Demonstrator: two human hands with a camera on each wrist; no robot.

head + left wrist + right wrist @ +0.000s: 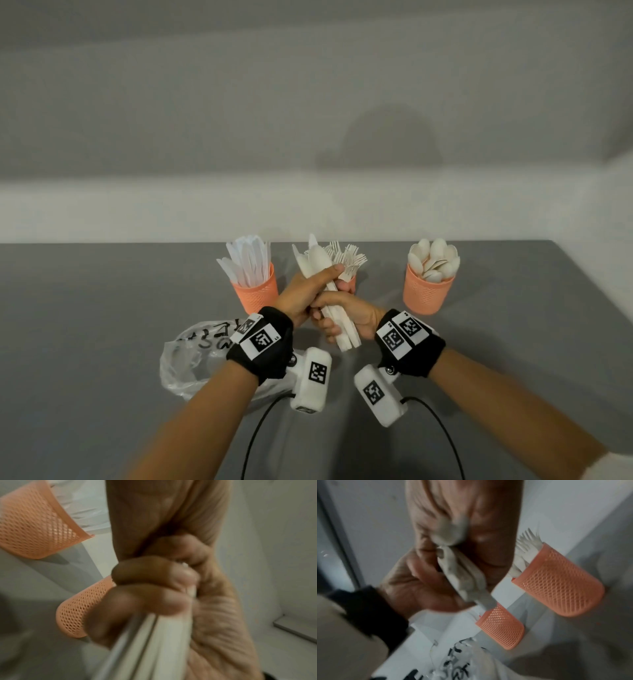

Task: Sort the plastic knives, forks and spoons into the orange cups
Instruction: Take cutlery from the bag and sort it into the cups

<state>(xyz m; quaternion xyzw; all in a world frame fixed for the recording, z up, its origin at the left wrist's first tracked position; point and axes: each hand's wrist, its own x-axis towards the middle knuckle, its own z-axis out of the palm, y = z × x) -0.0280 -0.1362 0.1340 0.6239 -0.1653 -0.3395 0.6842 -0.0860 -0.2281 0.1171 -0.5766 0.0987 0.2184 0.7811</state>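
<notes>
Three orange mesh cups stand in a row at the back of the grey table (102, 308). The left cup (256, 295) holds knives, the right cup (427, 294) holds spoons. The middle cup (351, 283), with forks, is mostly hidden behind my hands. Both hands hold one bundle of white plastic cutlery (317, 262) in front of the middle cup. My left hand (308, 291) grips it high up, near the heads. My right hand (346, 313) grips the handles (346, 337) lower down. The right wrist view shows the bundle (462, 577) held between both hands.
A crumpled clear plastic bag (191, 363) with black writing lies near the left forearm. Two black cables (260, 428) trail from the wrist cameras toward me. The table's far edge runs just behind the cups, against a pale wall. Its right edge slants past the spoon cup.
</notes>
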